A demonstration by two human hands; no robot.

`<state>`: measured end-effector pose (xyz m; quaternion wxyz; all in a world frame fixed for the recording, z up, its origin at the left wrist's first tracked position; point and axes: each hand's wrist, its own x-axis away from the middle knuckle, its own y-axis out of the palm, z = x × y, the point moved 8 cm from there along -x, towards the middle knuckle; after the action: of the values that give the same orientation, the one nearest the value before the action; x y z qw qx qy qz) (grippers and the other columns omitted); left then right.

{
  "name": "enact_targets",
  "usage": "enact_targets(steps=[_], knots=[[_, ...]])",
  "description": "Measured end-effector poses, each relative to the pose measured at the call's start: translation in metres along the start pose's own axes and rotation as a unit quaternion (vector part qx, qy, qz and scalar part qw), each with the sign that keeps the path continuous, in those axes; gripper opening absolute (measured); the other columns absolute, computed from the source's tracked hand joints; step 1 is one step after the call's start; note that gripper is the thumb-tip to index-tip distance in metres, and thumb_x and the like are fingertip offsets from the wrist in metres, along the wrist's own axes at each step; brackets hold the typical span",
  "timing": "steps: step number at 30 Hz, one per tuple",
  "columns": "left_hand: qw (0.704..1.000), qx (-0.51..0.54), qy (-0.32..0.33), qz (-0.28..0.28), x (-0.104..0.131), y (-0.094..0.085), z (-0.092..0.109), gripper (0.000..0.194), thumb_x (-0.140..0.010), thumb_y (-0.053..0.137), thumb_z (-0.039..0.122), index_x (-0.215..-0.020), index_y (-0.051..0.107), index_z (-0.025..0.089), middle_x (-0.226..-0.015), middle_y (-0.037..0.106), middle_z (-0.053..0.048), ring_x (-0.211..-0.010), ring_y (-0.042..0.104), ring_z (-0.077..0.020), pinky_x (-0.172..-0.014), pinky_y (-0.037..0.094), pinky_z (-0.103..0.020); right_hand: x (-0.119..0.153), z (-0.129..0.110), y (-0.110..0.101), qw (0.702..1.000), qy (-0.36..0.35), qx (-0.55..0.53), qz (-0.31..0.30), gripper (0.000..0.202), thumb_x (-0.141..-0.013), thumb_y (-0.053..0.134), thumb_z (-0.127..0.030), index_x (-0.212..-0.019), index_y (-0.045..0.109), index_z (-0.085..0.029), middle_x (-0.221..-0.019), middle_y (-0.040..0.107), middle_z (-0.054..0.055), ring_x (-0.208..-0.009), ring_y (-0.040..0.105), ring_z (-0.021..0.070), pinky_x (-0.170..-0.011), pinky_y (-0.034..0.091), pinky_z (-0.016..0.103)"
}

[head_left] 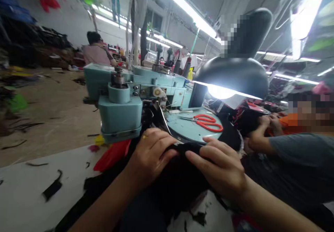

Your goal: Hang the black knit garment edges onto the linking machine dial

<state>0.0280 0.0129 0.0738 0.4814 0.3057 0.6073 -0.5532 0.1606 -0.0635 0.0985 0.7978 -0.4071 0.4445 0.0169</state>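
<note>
Black fabric (180, 176) hangs between my two hands at the front of a light-blue industrial sewing machine (120, 115). My left hand (152, 153) pinches the fabric's upper edge between thumb and fingers, close to the machine head. To the right, my right hand (221, 164) grips the same edge, its thumb and index finger pressed against it. A small pale patch shows on the cloth by my left fingertips. Scissors with orange handles (208, 122) lie on the machine's round blue plate (180, 126), just beyond my hands.
A dark lamp (232, 73) shines low over the plate. Red cloth (112, 155) lies under the machine head at left. Black scraps (53, 188) are scattered on the white surface. A co-worker (294, 155) sits close at right; another person (96, 49) is farther back.
</note>
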Motion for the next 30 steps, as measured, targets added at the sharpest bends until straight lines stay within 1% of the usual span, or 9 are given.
enact_targets(steps=[2,4,8,13,15,19,22,25,30], knots=[[0.999,0.027,0.003,-0.029,-0.007,0.002,-0.004,0.018,-0.085,0.069,0.008,-0.101,0.064,0.013,-0.093,0.068,-0.008,-0.091,0.059,-0.0198,-0.085,0.050,-0.037,-0.001,-0.001,-0.001,1.000,0.006,0.004,-0.003,0.022,-0.092,0.058,-0.004,-0.108,0.071,-0.012,-0.079,0.056,0.002,-0.075,0.051,0.0138,-0.098,0.049,0.039],[0.998,0.056,0.006,-0.042,-0.013,0.003,-0.007,0.015,-0.086,0.067,0.007,-0.098,0.065,0.016,-0.090,0.068,-0.006,-0.088,0.058,-0.0186,-0.080,0.050,-0.034,-0.002,-0.002,-0.001,1.000,0.012,0.005,-0.006,0.021,-0.092,0.058,-0.005,-0.107,0.071,-0.012,-0.078,0.056,0.002,-0.074,0.051,0.0136,-0.099,0.049,0.039],[0.993,0.113,0.011,-0.029,-0.017,0.001,-0.009,0.016,-0.084,0.066,0.003,-0.093,0.065,0.017,-0.087,0.066,-0.005,-0.086,0.057,-0.0175,-0.077,0.051,-0.031,-0.001,-0.002,0.003,1.000,0.020,-0.001,-0.016,0.022,-0.092,0.058,-0.004,-0.107,0.072,-0.012,-0.078,0.057,0.002,-0.075,0.052,0.0140,-0.099,0.049,0.039],[0.991,0.129,0.019,-0.014,-0.011,0.004,-0.009,0.020,-0.082,0.064,-0.001,-0.094,0.064,0.015,-0.088,0.066,-0.006,-0.087,0.057,-0.0179,-0.079,0.050,-0.033,0.002,0.000,0.007,0.999,0.025,-0.006,-0.024,0.023,-0.092,0.058,-0.004,-0.109,0.072,-0.012,-0.080,0.059,0.002,-0.076,0.053,0.0139,-0.098,0.050,0.041],[0.992,0.121,0.025,0.009,-0.007,0.004,-0.008,0.020,-0.082,0.063,-0.002,-0.093,0.063,0.015,-0.089,0.066,-0.006,-0.088,0.057,-0.0184,-0.080,0.051,-0.034,0.002,0.000,0.007,0.999,0.025,-0.005,-0.023,0.023,-0.092,0.057,-0.004,-0.108,0.072,-0.012,-0.079,0.058,0.002,-0.076,0.053,0.0142,-0.097,0.050,0.041],[0.992,0.086,0.035,0.088,0.003,0.001,-0.003,0.019,-0.081,0.064,-0.002,-0.091,0.065,0.014,-0.088,0.066,-0.007,-0.090,0.059,-0.0193,-0.086,0.053,-0.036,0.001,0.001,0.006,0.999,0.029,-0.004,-0.013,0.023,-0.093,0.056,-0.004,-0.107,0.073,-0.013,-0.079,0.057,0.002,-0.076,0.053,0.0137,-0.098,0.051,0.040],[0.989,0.043,0.020,0.138,0.011,0.001,0.002,0.019,-0.080,0.066,0.000,-0.092,0.066,0.015,-0.088,0.067,-0.006,-0.091,0.060,-0.0197,-0.087,0.054,-0.037,0.001,0.002,0.007,0.999,0.033,-0.006,-0.011,0.024,-0.092,0.058,-0.003,-0.108,0.073,-0.013,-0.080,0.057,0.002,-0.075,0.053,0.0132,-0.099,0.050,0.041],[0.982,0.004,-0.002,0.187,0.018,0.000,0.006,0.019,-0.079,0.069,0.002,-0.092,0.067,0.016,-0.087,0.067,-0.006,-0.087,0.061,-0.0194,-0.085,0.055,-0.038,0.001,0.002,0.007,0.999,0.036,-0.009,-0.012,0.024,-0.091,0.060,-0.003,-0.108,0.073,-0.013,-0.080,0.057,0.002,-0.075,0.053,0.0129,-0.099,0.051,0.042],[0.974,-0.044,-0.037,0.221,0.028,0.008,0.009,0.019,-0.077,0.072,0.003,-0.091,0.068,0.016,-0.085,0.065,-0.006,-0.084,0.060,-0.0193,-0.078,0.055,-0.036,0.002,0.002,0.005,0.999,0.038,-0.010,-0.013,0.024,-0.091,0.059,-0.003,-0.108,0.073,-0.013,-0.080,0.057,0.002,-0.075,0.053,0.0128,-0.100,0.050,0.043]])
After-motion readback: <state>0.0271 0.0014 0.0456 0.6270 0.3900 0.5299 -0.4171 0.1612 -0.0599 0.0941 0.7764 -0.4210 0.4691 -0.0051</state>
